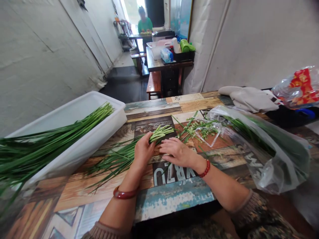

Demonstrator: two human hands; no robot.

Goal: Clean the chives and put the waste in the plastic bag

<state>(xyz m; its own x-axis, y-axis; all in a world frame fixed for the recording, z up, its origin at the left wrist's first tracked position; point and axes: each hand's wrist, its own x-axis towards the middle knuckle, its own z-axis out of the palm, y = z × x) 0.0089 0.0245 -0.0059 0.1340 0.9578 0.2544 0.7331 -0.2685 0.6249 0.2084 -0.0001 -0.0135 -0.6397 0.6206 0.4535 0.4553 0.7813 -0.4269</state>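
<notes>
Left hand point(144, 148) grips green stalks point(124, 154) (right hand point(178, 151) just beside)

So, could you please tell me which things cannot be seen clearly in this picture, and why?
All in the head view:
Left hand: some fingers are hidden by the hand itself and the bunch of greens.
Long leaves in the white tub: some ends are cut off by the left edge.
Plastic bag: its cloudy film blurs the contents towards the right.
Far table: what lies on it is too small.
</notes>
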